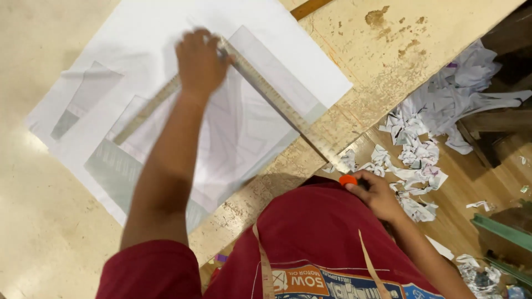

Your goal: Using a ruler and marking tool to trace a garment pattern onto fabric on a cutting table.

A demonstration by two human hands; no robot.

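My left hand (199, 63) presses down on the corner of a metal L-shaped square ruler (271, 94) that lies on translucent pattern paper (233, 133). The paper rests on large white sheets (166, 33) spread over a cream table (33, 194). One ruler arm runs toward the table edge, the other toward the left. My right hand (377, 194) hangs off the table near my red shirt, closed around a small tool with an orange tip (348, 180).
Crumpled paper scraps (421, 149) litter the wooden floor to the right. A measuring tape (263, 260) hangs around my neck. A green frame (504, 232) stands at the lower right. The table's worn edge (354, 105) runs diagonally.
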